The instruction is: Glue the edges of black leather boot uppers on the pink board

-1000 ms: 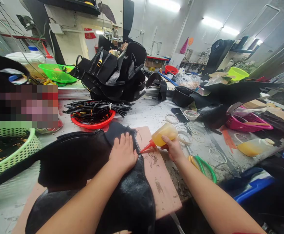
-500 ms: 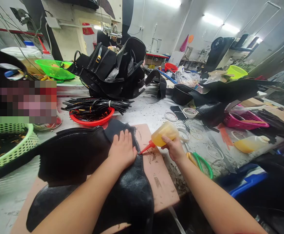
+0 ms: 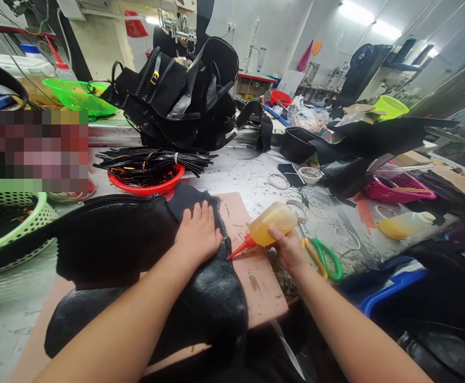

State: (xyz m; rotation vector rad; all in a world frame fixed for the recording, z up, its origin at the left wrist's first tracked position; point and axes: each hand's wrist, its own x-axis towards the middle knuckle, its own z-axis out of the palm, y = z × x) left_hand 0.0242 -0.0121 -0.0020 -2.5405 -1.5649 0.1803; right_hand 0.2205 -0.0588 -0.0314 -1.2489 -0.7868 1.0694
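Right hand (image 3: 290, 246): fingers curled round a translucent plastic bottle of yellow liquid (image 3: 275, 219); tip of tapered red nozzle (image 3: 244, 246) at the seamed edge of the curved, glossy black leather-like piece (image 3: 216, 284). Left hand (image 3: 198, 232): palm down on that piece, fingers straight, slightly spread. Piece lies on a scuffed, flat pink board (image 3: 266, 298).

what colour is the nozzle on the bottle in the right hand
Red nozzle; the head view shows it.

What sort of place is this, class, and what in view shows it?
Most likely a leather-goods workshop: a sewing machine stands behind piled black stitched pieces, and the right hand holds a squeeze bottle at the edge of a black panel.
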